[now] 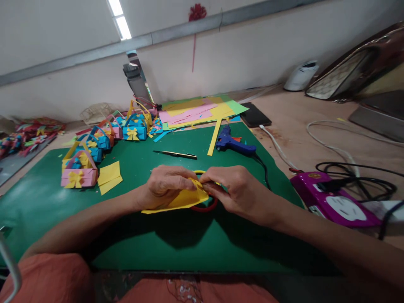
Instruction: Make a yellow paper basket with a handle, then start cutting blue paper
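Observation:
My left hand (170, 185) is closed around a folded piece of yellow paper (186, 199) above the green mat. At the paper's right end, my right hand (235, 189) pinches its edge with the fingertips. Just below and behind the paper, partly hidden, lie what look like scissors with red and yellow handles (206, 207). Beyond my hands rests a gold and black pen (175, 154). A yellow paper strip (215, 136) and a blue glue gun (235, 142) are to its right. A creased yellow square of paper (110, 177) sits left of my left hand.
Several small paper baskets with bows (80, 176) stand at the left of the green mat (135, 248). Coloured sheets (195, 111) and a black phone (255, 115) lie at the back. A purple power strip (334, 200) with cables is at the right.

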### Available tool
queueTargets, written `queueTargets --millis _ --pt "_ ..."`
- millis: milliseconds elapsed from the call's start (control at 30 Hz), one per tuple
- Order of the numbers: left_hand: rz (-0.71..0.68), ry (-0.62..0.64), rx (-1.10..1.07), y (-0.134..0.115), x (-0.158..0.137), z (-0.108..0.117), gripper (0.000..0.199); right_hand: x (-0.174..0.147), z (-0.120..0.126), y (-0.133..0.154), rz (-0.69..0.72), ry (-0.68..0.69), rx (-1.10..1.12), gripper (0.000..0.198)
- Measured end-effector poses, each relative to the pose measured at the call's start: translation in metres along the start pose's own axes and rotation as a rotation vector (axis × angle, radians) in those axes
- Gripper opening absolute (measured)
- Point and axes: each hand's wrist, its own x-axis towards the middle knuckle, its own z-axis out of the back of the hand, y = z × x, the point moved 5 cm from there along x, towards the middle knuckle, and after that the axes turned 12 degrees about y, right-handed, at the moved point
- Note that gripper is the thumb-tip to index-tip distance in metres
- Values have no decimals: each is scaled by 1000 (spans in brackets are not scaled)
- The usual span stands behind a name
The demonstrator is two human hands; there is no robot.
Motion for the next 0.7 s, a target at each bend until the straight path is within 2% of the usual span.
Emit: queueTargets --millis 133,233,400,567,700 --pt "4 -19 -72 3 -2 -2 7 2 1 -1 17 36 74 19" --pt "3 -7 -64 4 -3 -2 10 1 -2 -1 15 20 -27 19" --pt "2 124 113 -1 3 1 12 -4 -6 1 -4 -37 -232 16" --pt "8 161 356 -15 12 9 16 -5 -3 5 -31 -55 -288 16" --pt "40 157 324 -18 7 7 12 -5 0 8 -23 -86 -331 18"
